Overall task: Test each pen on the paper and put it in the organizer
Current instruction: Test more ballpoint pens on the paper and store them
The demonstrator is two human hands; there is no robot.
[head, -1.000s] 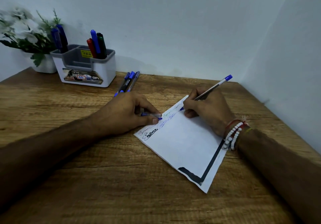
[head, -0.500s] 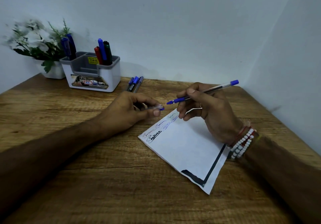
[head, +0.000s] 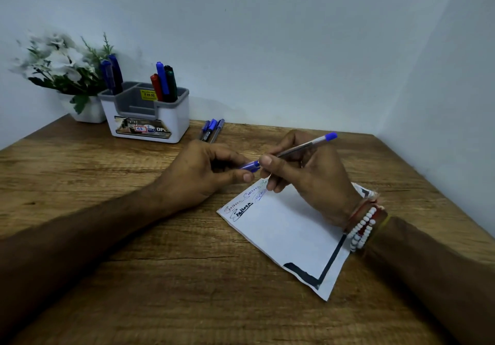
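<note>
**Cap meets pen above the paper**

Our right hand (head: 308, 176) grips the blue pen (head: 302, 146), raised just over the paper (head: 284, 232). Our left hand (head: 203, 170) pinches the cap (head: 250, 164) between thumb and fingers at the pen's tip. The organizer (head: 146, 119) stands near the wall, with loose pens (head: 211, 130) lying beside it.

Single head view, looking forward-down over desk (head: 80, 237) toward wall corner.

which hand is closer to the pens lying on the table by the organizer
Left. The left hand, pinching the blue pen cap, sits just in front of the loose pens. The right hand, holding the pen, is farther to their right, over the paper.
</note>
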